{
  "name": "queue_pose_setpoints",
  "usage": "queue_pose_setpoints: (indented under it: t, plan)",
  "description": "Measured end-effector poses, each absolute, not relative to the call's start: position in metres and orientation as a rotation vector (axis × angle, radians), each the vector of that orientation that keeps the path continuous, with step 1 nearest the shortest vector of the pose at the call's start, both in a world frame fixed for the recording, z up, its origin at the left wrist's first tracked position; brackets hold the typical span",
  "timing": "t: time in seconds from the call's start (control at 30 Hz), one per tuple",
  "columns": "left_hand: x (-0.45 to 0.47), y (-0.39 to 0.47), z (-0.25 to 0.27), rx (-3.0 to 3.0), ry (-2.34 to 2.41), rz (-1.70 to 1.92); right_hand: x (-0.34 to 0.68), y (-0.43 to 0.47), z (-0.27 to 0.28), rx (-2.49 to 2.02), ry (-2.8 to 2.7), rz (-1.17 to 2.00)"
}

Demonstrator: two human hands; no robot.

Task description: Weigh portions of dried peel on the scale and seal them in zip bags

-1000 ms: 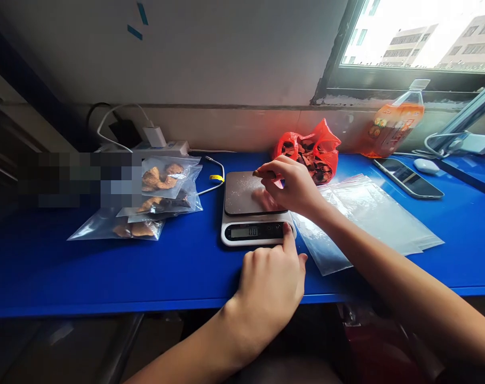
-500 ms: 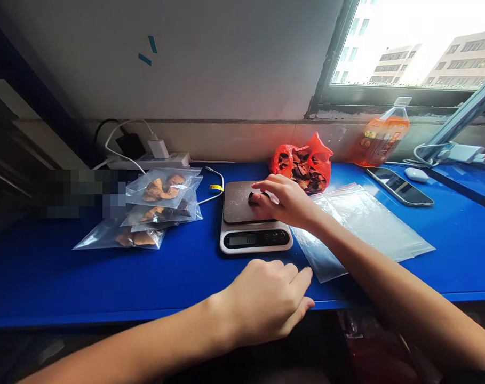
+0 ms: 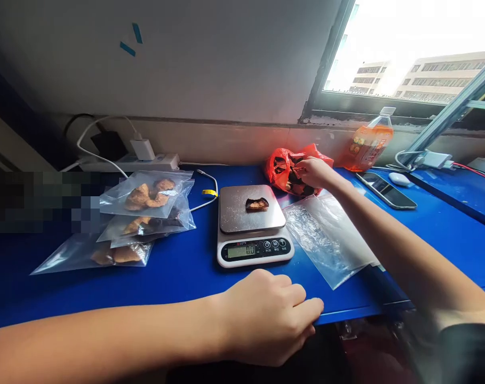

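A dark, curled dried piece with a pale brown inside (image 3: pixel 257 205) lies on the steel pan of a white digital scale (image 3: pixel 252 221). The scale's display seems to read 0.0. My right hand (image 3: pixel 316 172) is at the mouth of a red plastic bag (image 3: pixel 275 169) full of similar dried pieces, its fingers curled together among them. What the fingertips pinch, if anything, cannot be made out. In front of the scale, my left hand (image 3: pixel 272 314) rests by the table edge, loosely closed, with nothing visible in it.
Several clear zip bags (image 3: pixel 146 197) holding brown chunks are piled left of the scale. Flat clear bags (image 3: pixel 326 240) lie under my right forearm. A phone (image 3: pixel 386 190), an earbud case (image 3: pixel 399 179) and a drink bottle (image 3: pixel 370 141) are at right. A power strip (image 3: pixel 122 161) runs along the wall.
My right hand has let go of the dried piece on the scale and moved right and back to the red bag. My left hand has curled a little more. The view has shifted.
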State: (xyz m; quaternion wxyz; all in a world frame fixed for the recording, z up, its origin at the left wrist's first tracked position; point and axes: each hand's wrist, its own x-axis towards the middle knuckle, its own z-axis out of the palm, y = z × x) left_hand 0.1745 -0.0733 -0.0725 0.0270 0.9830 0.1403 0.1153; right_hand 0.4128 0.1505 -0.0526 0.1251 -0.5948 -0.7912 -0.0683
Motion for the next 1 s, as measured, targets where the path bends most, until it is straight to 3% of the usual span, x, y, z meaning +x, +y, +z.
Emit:
queue_pose_setpoints:
  t: [0.57,0.83,1.0]
  plan:
    - [0.171,-0.068,-0.073,2.912,0.4,0.338,0.386,0.166,-0.049,-1.729,-2.275,0.101]
    - [0.171,-0.068,-0.081,2.994,0.411,0.426,0.39,0.151,-0.049,-1.689,-2.042,-0.093]
    - [0.173,-0.06,-0.106,3.056,0.39,0.656,0.398,0.133,-0.049,-1.351,-1.681,0.364]
